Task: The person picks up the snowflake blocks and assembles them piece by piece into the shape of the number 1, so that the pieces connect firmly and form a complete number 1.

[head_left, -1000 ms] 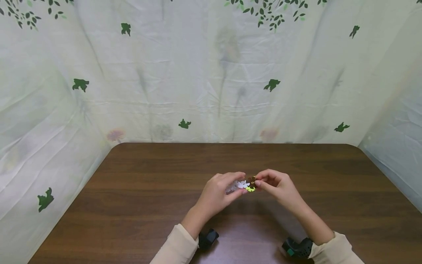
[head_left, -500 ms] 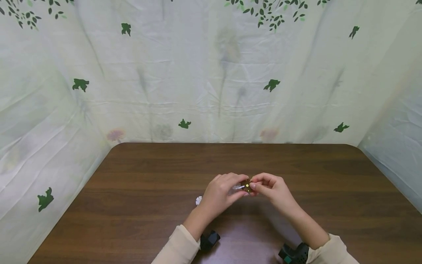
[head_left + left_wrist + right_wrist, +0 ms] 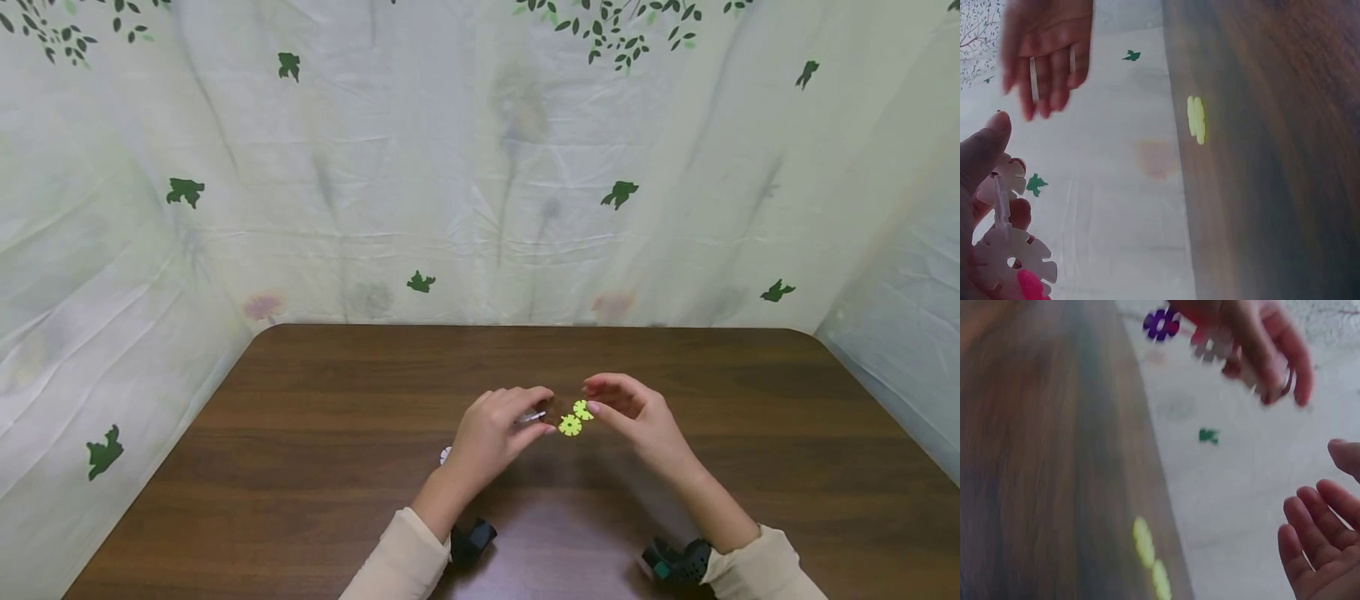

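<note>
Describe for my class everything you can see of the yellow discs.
The two yellow discs look like thin plastic, with notched, petal-like rims; the nearer one appears to have a centre hole. They lie flat on the table, close together; whether they are joined is unclear. The head view shows them between the left hand and right hand, neither touching them.

1. We wear a cream left sleeve (image 3: 400, 557), its cuff slightly creased.
2. Our right sleeve (image 3: 763, 570) is the same cream, wrinkled.
3. Our left camera unit (image 3: 473, 542) is black and boxy.
4. Our right camera unit (image 3: 681, 564), also black, bears a green square (image 3: 661, 571).
5. Our left hand (image 3: 491, 437) and right hand (image 3: 645, 425) are bare.
</note>
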The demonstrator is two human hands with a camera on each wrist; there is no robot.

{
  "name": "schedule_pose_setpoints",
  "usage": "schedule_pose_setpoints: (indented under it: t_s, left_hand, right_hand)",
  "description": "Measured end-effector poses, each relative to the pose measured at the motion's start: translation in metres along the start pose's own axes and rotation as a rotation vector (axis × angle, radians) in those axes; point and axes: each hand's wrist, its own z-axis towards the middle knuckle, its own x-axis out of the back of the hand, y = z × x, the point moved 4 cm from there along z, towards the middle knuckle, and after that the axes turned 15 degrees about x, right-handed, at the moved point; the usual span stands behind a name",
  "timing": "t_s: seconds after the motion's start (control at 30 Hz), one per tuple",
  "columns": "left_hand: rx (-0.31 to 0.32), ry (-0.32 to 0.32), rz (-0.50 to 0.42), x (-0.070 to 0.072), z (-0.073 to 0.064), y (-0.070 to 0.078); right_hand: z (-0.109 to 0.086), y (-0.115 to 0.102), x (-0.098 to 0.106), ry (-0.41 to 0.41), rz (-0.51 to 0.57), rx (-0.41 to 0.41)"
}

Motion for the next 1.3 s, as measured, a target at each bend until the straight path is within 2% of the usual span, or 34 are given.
schedule_pose_setpoints:
  t_s: [0.17,0.4,0.67,1.03,1.3]
  left_hand:
    - [0.003,0.018,0.009,0.003,0.001,-0.003]
    - [0.03,0.004,-0.005,0.004,0.002,-0.005]
    - [0.043,-0.004,-0.001,0.003,0.002,-0.006]
    - [0.061,-0.016,0.003,0.002,0.001,-0.008]
    - [0.055,-0.011,0.005,0.003,0.001,-0.008]
  right_hand:
    - [-0.001,0.017,0.009,-0.009,-0.16,0.0]
    - [-0.009,0.05,0.016,-0.09,-0.355,-0.048]
    - [-0.018,0.076,0.021,-0.165,-0.371,-0.122]
    - [-0.012,0.088,0.019,-0.288,-0.413,-0.079]
    - [-0.006,0.09,0.014,-0.313,-0.422,-0.016]
